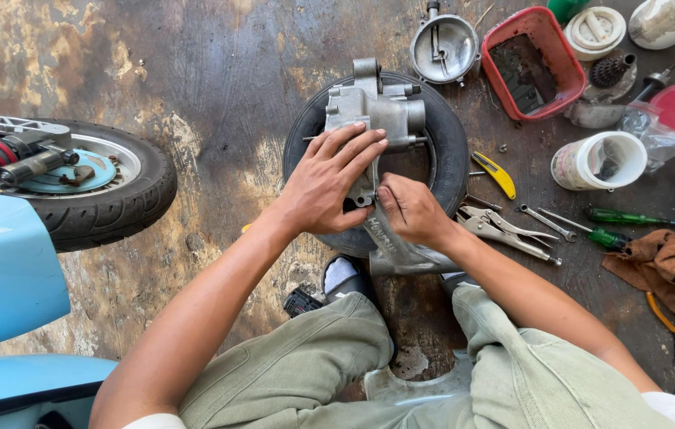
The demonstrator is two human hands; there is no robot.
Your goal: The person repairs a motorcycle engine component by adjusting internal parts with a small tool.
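A grey metal engine casing (373, 111) lies across a black tyre (450, 147) on the stained concrete floor. My left hand (325, 183) rests flat on the casing's near side, fingers spread over it. My right hand (410, 210) presses against the casing just to the right, fingers curled at a small part that I cannot make out. Both hands touch near the middle of the tyre. My knees in green trousers (314, 357) are below.
Left: a blue scooter body (0, 270) and its rear wheel (107, 187) with a red shock absorber. Right: locking pliers (504, 230), a yellow knife (496, 173), green screwdrivers (631, 217), a brown rag (671, 266), a white cup (599, 159), a red tray (530, 63), a round metal cover (443, 48).
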